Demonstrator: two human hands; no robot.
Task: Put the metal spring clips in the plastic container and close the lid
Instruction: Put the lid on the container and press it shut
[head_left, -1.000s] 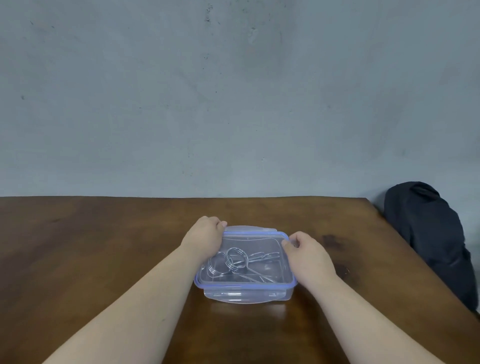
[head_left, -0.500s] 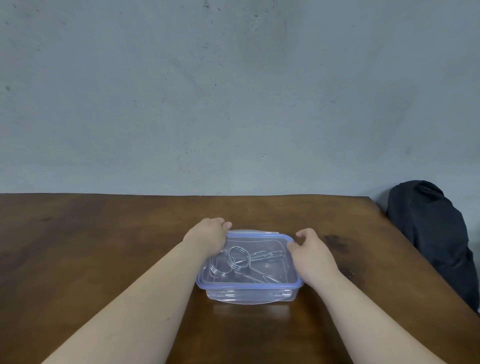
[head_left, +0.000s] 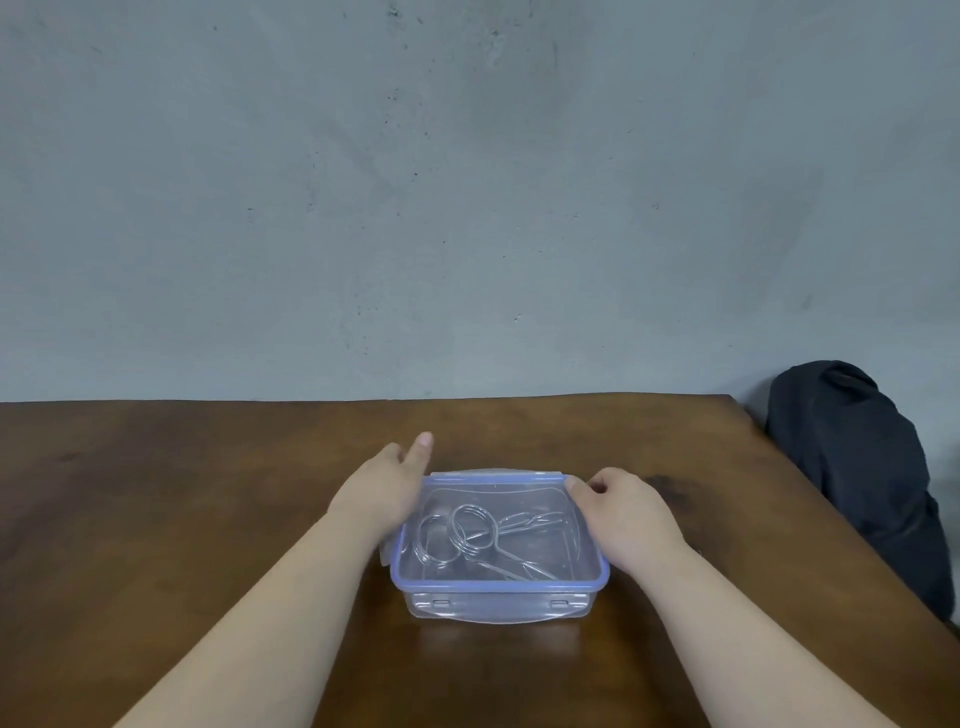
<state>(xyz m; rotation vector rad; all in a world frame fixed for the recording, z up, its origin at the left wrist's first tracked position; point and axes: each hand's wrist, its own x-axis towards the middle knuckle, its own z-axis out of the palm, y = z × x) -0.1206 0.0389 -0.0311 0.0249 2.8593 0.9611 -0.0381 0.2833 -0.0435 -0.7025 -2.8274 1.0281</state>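
Note:
A clear plastic container (head_left: 498, 605) with a blue-rimmed lid (head_left: 519, 491) on top sits on the brown table (head_left: 156, 519), between my hands. Through the lid I see metal spring clips (head_left: 475, 535), coiled wire with long legs, lying inside. My left hand (head_left: 384, 491) rests against the container's left side with the fingers spread and one finger lifted. My right hand (head_left: 623, 512) lies on the right edge of the lid, fingers curled over the far right corner. The front lid flap is folded down.
A dark bag (head_left: 857, 478) leans against the grey wall (head_left: 467, 182) just past the table's right edge. The table's far edge runs along the wall.
My left hand has come off the lid's far left corner and its fingers have spread. The right hand stays on the right edge. The view has tilted a little.

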